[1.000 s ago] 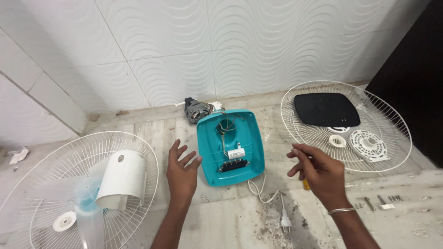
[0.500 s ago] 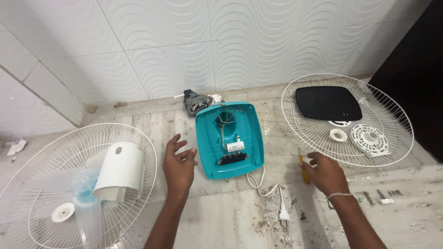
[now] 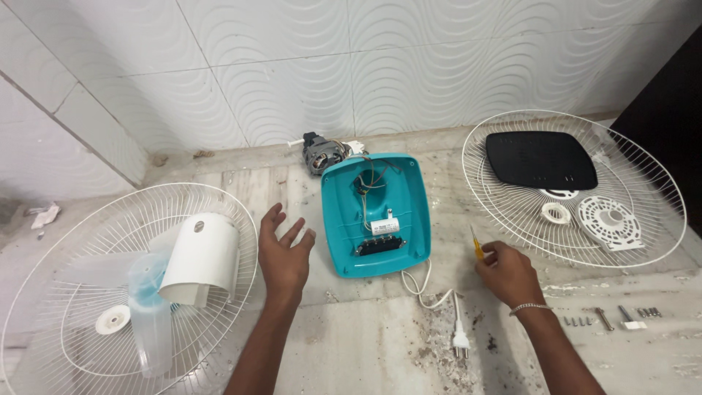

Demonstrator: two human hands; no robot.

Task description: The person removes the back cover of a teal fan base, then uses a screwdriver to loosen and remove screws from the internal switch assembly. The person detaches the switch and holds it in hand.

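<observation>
Teal fan base [image 3: 376, 214] lies untouched between my hands: right hand [image 3: 507, 273] has dropped onto the floor [image 3: 351, 344], fingers gripping the yellow screwdriver [image 3: 475, 243], left hand [image 3: 284, 252] hovering with fingers spread.

Head camera looks steeply down, close, toward the tiled wall [image 3: 351, 66].

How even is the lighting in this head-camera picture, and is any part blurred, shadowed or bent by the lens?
Head view: soft, even light with faint shadows; the teal fan base, left hand and right hand look sharp; the doorway at right is dark; the wire guards bulge slightly towards the edges.
</observation>
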